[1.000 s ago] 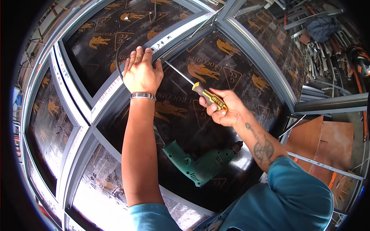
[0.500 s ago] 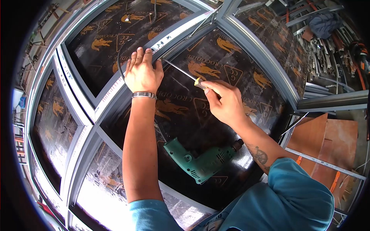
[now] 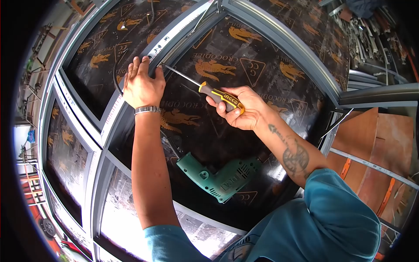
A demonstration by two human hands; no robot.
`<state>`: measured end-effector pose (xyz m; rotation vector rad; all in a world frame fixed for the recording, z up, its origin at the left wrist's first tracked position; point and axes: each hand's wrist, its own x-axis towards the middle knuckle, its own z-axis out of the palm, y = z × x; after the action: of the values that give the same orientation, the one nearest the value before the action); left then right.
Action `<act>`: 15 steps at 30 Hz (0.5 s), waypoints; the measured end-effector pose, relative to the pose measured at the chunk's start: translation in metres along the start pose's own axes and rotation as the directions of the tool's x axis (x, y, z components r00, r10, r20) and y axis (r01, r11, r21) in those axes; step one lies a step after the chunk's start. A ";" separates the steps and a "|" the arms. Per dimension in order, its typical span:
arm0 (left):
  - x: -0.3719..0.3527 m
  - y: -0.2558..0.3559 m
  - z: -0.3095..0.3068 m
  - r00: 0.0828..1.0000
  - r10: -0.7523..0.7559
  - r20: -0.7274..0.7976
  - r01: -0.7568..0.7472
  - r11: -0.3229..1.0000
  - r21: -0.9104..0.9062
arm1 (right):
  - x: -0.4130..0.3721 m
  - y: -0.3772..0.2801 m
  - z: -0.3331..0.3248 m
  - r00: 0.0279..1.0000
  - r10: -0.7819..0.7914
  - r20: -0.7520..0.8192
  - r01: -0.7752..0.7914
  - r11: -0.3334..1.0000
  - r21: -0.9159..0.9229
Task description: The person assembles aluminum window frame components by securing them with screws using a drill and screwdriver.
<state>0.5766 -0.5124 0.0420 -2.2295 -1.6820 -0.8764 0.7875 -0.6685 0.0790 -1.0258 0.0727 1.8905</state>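
My right hand [image 3: 242, 107] is wrapped round the yellow and dark grey handle of a screwdriver [image 3: 221, 97]. The screwdriver's thin shaft reaches left to the inner edge of a grey metal window frame [image 3: 173, 37]. Its tip meets the frame close to my left thumb; the fine detail there is too small to make out. My left hand [image 3: 143, 85] lies flat over the frame bar, fingers stretched out, a metal band at the wrist. A green power drill [image 3: 222, 178] rests below both hands on the dark printed board [image 3: 218, 126].
A thin cable [image 3: 116, 81] runs beside my left hand. More frame bars [image 3: 97, 144] cross at the left. Brown board pieces [image 3: 355, 131] lie at the lower right, and a heap of metal offcuts [image 3: 371, 46] lies at the upper right.
My right hand has turned round the screwdriver, so its handle now shows with the palm side up. The view has shifted, moving the frame and drill slightly left and up. My left hand stays on the bar.
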 end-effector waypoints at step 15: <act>0.001 -0.001 0.003 1.000 0.009 0.005 -0.009 0.999 0.052 | 0.015 0.032 0.006 0.323 -0.817 0.477 0.645 -0.179 -0.743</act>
<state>0.5767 -0.5102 0.0401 -2.2053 -1.6760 -0.8159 0.7560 -0.6726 0.0612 -1.4087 -1.3722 0.4709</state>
